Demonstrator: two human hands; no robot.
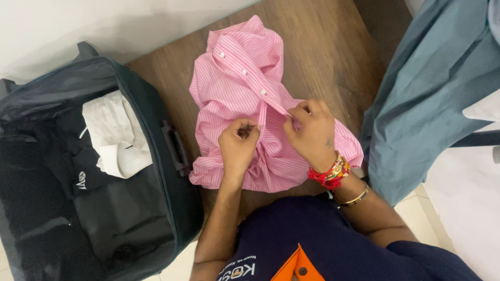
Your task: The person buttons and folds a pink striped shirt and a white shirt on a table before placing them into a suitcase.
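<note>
While both hands work at its front, the pink striped shirt (245,99) lies crumpled on the wooden table (323,47); its long axis runs from the collar end, which points away from the person toward the wall, down to the hem bunched near the person's body, leaning slightly to the right as it comes; the button strip with its small white buttons follows that same slanting line. The left hand (238,147) rests on the shirt's lower middle, fingers curled tight and pinching a fold of the cloth; the right hand (311,132) sits just beside it on the shirt, thumb and fingertips closed narrowly on the edge of the button strip; that wrist carries red thread and beaded bracelets (329,174), with a thin gold bangle (354,198) further up the arm.

Left of the shirt, touching the table's edge, stands an open black suitcase (156,156); inside it lies a crumpled white garment (117,135) on dark clothes, one of which bears a small white round logo; right of the shirt, a grey-blue cloth (427,88) hangs down past the table edge; below the shirt, the person's navy top shows an orange patch (299,265) and pale lettering.
</note>
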